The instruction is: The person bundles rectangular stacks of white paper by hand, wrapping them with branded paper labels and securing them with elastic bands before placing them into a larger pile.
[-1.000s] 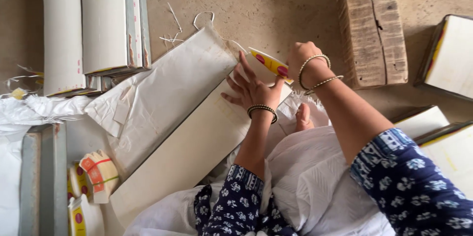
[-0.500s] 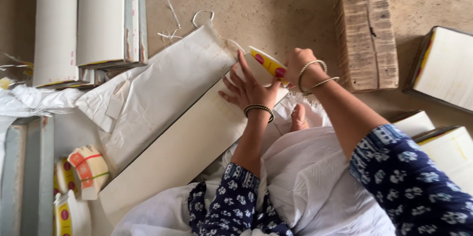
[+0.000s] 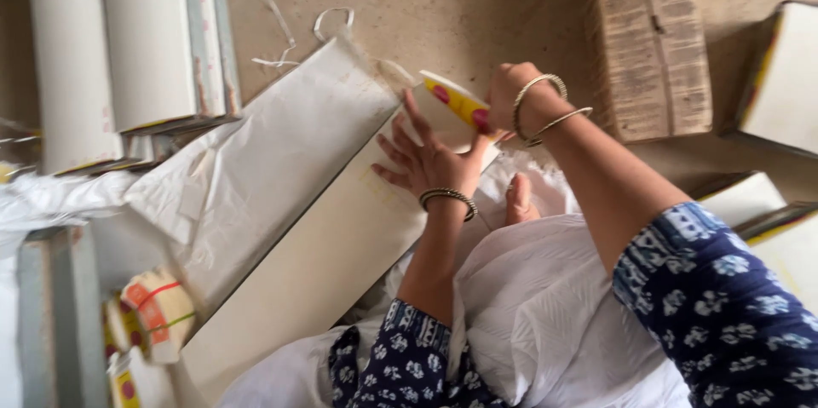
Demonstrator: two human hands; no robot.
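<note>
Lying across the person's lap and the floor (image 3: pixel 477 8), a long pale flat board (image 3: pixel 315 272) runs diagonally from lower left to upper right. Left hand (image 3: pixel 430 161) rests flat on its upper end, fingers (image 3: pixel 394 154) spread open. Right hand (image 3: pixel 511 97) is closed around a yellow and red label (image 3: pixel 456 101), held at the board's top edge, just beside the left hand. White wrapping paper (image 3: pixel 264 161) lies alongside the board, touching it on the left. Beyond: tall white stacks (image 3: pixel 111 50) at upper left, a brown cardboard bundle (image 3: pixel 652 42) at upper right, yellow-and-red banded packets (image 3: pixel 153 314) at lower left. Bare toes show near the left wrist.
</note>
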